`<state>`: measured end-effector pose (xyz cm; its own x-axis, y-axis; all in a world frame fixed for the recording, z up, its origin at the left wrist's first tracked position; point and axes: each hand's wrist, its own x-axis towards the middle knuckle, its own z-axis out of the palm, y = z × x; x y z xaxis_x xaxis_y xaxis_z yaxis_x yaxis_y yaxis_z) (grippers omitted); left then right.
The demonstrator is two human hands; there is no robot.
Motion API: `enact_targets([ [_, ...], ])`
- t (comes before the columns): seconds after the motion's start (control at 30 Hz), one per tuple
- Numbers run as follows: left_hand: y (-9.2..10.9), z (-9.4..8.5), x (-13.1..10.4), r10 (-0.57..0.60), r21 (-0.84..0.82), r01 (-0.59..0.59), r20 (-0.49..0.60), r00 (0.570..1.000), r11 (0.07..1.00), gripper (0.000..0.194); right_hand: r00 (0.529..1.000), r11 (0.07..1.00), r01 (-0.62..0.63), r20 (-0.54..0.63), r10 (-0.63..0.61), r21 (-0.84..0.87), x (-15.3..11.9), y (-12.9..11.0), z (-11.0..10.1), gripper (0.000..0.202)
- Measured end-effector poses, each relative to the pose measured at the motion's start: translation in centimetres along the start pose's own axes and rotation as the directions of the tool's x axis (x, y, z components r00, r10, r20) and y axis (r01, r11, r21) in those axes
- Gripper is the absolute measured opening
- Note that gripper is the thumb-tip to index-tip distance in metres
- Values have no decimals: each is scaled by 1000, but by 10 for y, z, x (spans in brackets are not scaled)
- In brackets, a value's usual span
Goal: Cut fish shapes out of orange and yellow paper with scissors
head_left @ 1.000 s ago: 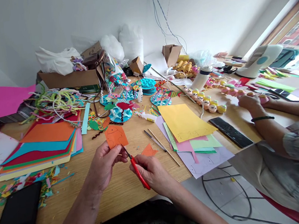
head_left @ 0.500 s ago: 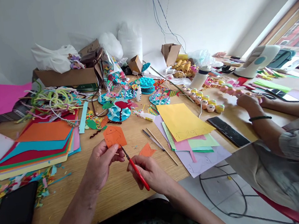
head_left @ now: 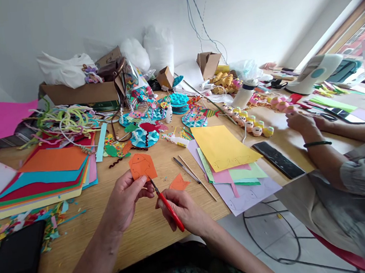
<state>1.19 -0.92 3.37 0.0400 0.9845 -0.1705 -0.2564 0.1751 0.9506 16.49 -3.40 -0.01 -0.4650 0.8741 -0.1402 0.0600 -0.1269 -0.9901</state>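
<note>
Above the worktop's (head_left: 138,241) near edge: the left hand (head_left: 127,198) pinches fish-marked orange paper (head_left: 143,164); the right hand (head_left: 182,208) grips red scissors (head_left: 171,211), blades at the paper's lower edge.
Cutting: steadiest, in judgement, with the left hand turning the paper into the scissors.
Blade tips: hidden; whether they bite, cannot tell.
Black phone (head_left: 18,253), worktop's left: cut off by the frame.

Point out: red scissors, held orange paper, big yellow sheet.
Red scissors (head_left: 170,210): head view, on the handle.
Held orange paper (head_left: 142,165): head view, on its middle.
Big yellow sheet (head_left: 224,146): head view, on its middle.
</note>
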Motion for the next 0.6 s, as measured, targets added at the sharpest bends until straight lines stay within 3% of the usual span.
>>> enact_targets([
  [0.3, 0, -2, 0, -20, -5, 20, 15, 1000, 1000, 11, 1000, 998, 21, -18, -22, -52, -1, -2, -1, 49],
  [0.6, -4, -4, 1, -16, 5, 16, 14, 1000, 1000, 12, 998, 994, 38, -37, -42, -99, -1, 5, -2, 43],
])
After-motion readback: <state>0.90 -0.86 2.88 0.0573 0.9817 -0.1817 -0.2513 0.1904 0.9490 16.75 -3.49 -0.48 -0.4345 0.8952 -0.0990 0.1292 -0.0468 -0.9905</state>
